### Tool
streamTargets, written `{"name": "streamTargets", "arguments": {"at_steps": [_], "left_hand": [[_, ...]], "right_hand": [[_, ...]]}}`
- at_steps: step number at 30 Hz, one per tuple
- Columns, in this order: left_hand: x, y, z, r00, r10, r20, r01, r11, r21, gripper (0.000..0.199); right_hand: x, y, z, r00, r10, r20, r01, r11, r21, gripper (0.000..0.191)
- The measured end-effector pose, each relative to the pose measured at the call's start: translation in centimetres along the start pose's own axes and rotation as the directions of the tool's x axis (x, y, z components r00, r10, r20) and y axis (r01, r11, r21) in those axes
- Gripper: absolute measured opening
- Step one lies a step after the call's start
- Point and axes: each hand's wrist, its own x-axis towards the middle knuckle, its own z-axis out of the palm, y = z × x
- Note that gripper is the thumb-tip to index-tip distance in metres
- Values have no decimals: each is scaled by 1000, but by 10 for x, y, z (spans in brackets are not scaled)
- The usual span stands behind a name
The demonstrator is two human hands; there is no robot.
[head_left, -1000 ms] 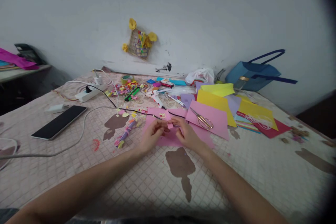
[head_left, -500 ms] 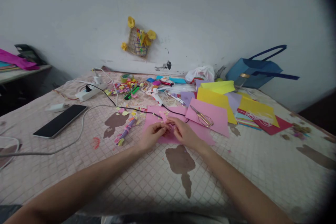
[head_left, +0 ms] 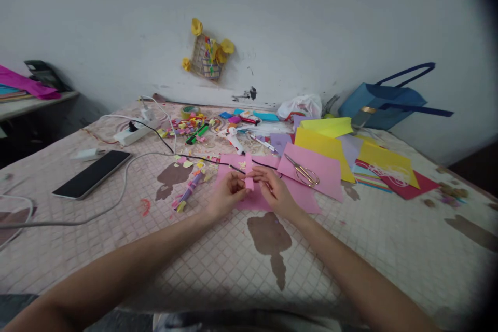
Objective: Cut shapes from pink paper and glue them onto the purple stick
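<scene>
A pink paper strip (head_left: 249, 182), hidden among the fingers moments earlier, now shows lengthwise above a pink sheet (head_left: 306, 201), accessible for handling, pinched by the left hand (head_left: 224, 196) and right hand (head_left: 280, 198).

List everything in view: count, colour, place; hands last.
Paper strip: 1, pink, between hands
Scissors: 1, gold, on pink sheet
Craft sheets: several, pink, yellow, purple, red, centre and right
Glue gun: 1, white, beyond hands
Utility knife: 1, green, centre
Tape roll: 1, yellowish, back
Paper scraps: many, mixed, back left
Decorated stick: 1, purple, left
Touchscreen device: 1, black, left
Charger: 1, white, left
Power strip: 1, white, back left
Cables: several, black and white, left
Plastic bag: 1, white, back
Tote bag: 1, blue, back right
Wall hanging: 1, yellow, wall
Small items: uncountable, mixed, back
Table: 1, pale, beneath
Left hand: 1, bare, centre
Right hand: 1, bare, centre
</scene>
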Motion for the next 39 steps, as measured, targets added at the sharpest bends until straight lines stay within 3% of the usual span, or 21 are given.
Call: {"name": "streamTargets", "arguments": {"at_steps": [5,10,16,24,30,33,35,39], "left_hand": [[-1,-1,0,1000,21,-4,-21,1000,-14,34],[0,0,-1,995,-13,-96,5,997,-75,26],[2,6,0,999,29,-44,-28,1000,10,40],[-3,1,0,997,41,64,-46,996,80,41],[-2,-5,-3,993,47,109,-67,981,182,36],[-3,-7,-4,989,51,136,-84,965,250,36],[-4,-7,-3,989,47,142,-86,955,285,36],[-6,-5,-1,989,42,143,-79,961,265,31]], "right_hand": [[0,3,2,999,38,-7,-38,996,76,41],[-2,7,3,1000,22,5,-22,997,77,39],[-2,1,3,999,2,36,-4,999,36,40],[4,0,0,987,98,-131,-78,985,151,35],[7,11,-3,928,248,-277,-174,948,265,41],[8,22,-6,911,300,-284,-194,917,347,46],[9,25,-7,911,327,-251,-220,900,376,41],[6,23,-7,916,349,-197,-260,892,369,13]]}}
